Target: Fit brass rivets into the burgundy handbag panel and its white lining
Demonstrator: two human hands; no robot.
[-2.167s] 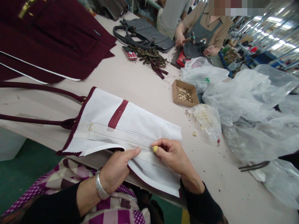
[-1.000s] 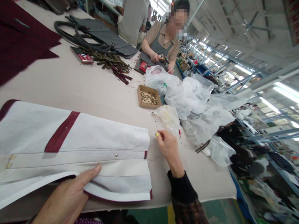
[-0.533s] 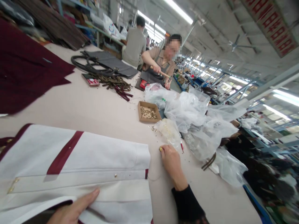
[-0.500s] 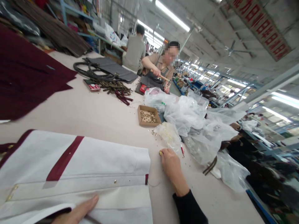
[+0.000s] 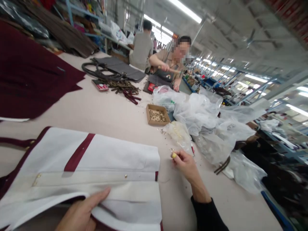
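A white bag panel (image 5: 115,157) with dark red trim and a small brass stud lies inside-out at the table's near edge. My left hand (image 5: 81,213) rests on its folded lower flap, thumb stretched flat along the fabric. My right hand (image 5: 185,162) is past the panel's right end, fingers pinched together with a yellow cap on one fingertip, touching down among loose brass bits beside a small clear bag of hardware (image 5: 179,134). What the pinch holds is too small to make out.
A cardboard box of brass studs (image 5: 157,115) sits beyond my right hand. Crumpled clear plastic bags (image 5: 211,118) fill the right side. Dark red fabric (image 5: 31,83) lies at the far left. Across the table a person (image 5: 170,64) swings a hammer beside a grey bag (image 5: 120,68) and straps (image 5: 122,87).
My right hand left the panel's seam and reached right to the loose hardware by the small bag. The view swung up and right. My left hand stayed on the flap.
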